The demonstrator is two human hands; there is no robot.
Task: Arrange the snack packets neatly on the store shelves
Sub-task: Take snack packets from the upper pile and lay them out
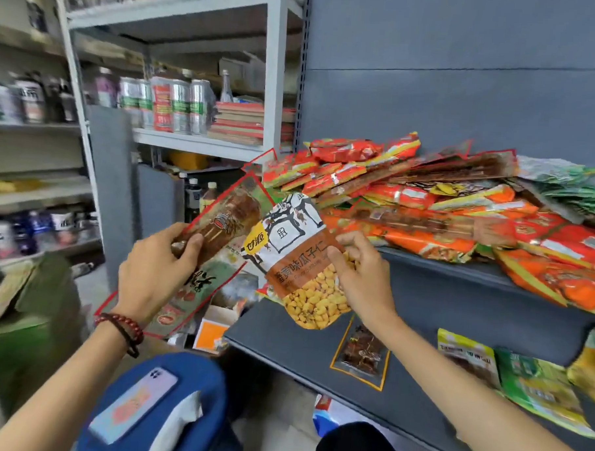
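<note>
My left hand grips a long red-edged brown snack packet, with more packets stacked behind it. My right hand pinches a white and brown packet of yellow seeds by its right edge, held in the air left of the grey shelves. A loose heap of red and orange snack packets covers the upper grey shelf. On the lower grey shelf lie a small orange-edged packet and yellow and green packets at the right.
A blue stool with a phone and a white tissue on it stands just below my arms. Cardboard boxes sit on the floor. White racks with cans and bottles fill the left and back.
</note>
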